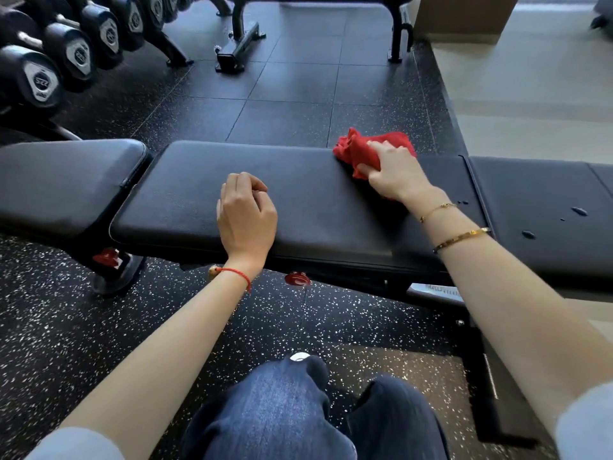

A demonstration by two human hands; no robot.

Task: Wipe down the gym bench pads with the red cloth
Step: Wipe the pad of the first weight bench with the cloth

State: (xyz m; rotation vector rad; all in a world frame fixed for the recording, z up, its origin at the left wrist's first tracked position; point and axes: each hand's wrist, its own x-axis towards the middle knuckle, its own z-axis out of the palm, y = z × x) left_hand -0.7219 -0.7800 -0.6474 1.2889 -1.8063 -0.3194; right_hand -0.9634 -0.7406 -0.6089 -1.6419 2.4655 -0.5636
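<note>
R hand (pixel 396 172) fingers clamped on red cloth (pixel 360 151) at far R end of middle pad (pixel 298 200). Pad's long axis runs 9–3 o'clock; unwiped stretch lies twd 9, so you'd likely sweep that way. L hand (pixel 247 215) rests on surface, fingers loosely curled, holding nothing.

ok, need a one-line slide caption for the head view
Right hand presses the red cloth on the middle bench pad; left hand rests loosely curled beside it.

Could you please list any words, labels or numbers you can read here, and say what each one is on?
Dumbbell end plates: each carries a logo and a small number, too blurred to read.
Strip on the bench frame: printed markings, too small to read.
Nothing else carries legible text.
</note>
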